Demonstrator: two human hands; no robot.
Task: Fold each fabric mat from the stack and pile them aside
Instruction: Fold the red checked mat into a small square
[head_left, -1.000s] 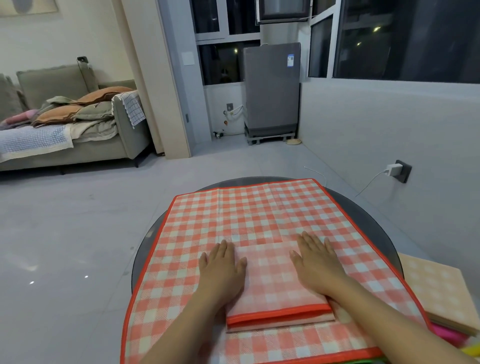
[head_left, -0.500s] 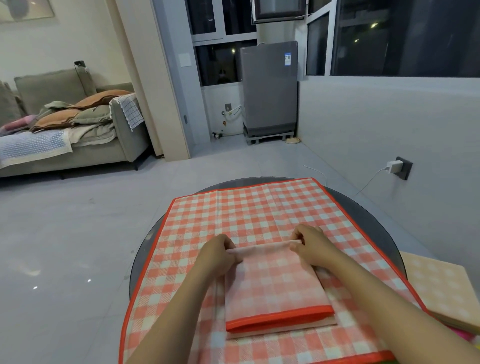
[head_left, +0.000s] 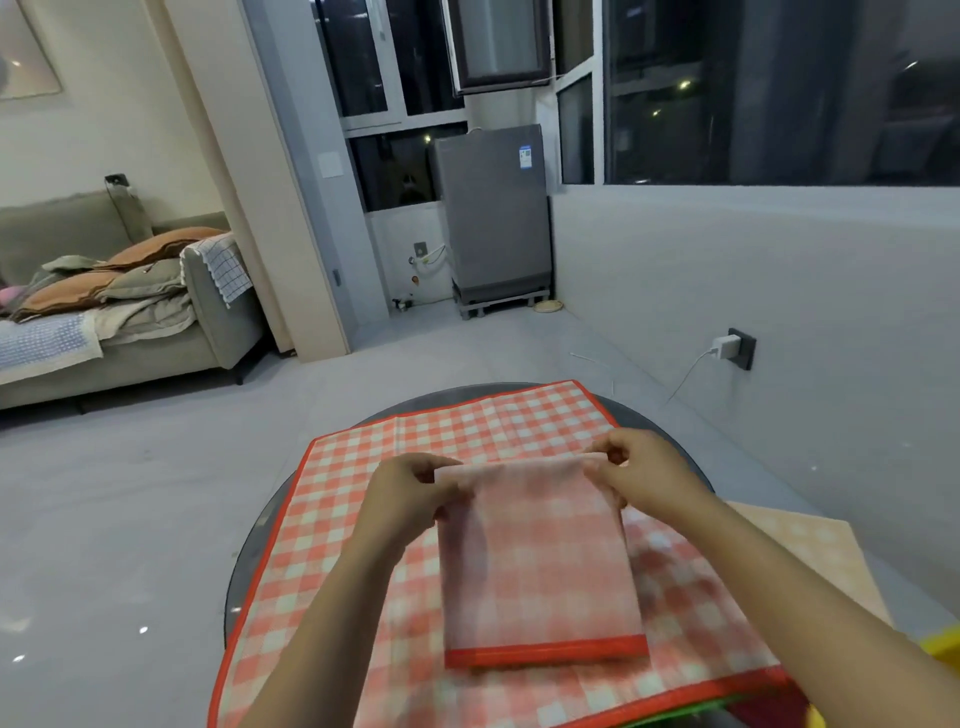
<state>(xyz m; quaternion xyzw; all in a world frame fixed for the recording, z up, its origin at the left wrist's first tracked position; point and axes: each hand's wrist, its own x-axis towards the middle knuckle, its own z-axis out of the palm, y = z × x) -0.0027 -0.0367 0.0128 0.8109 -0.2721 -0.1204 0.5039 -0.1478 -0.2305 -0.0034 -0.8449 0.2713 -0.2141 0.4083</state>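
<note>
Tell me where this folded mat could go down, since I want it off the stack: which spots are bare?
The folded mat, pinched by the left hand and right hand, covers the spread checked mat. The dark table shows only a thin rim. Free: checked cloth left of the left hand and beyond both hands. Right is crowded by the orange mat pile.

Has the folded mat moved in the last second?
Yes. Both hands have lifted the folded mat's far edge off the spread checked mat, where it lay flat.
</note>
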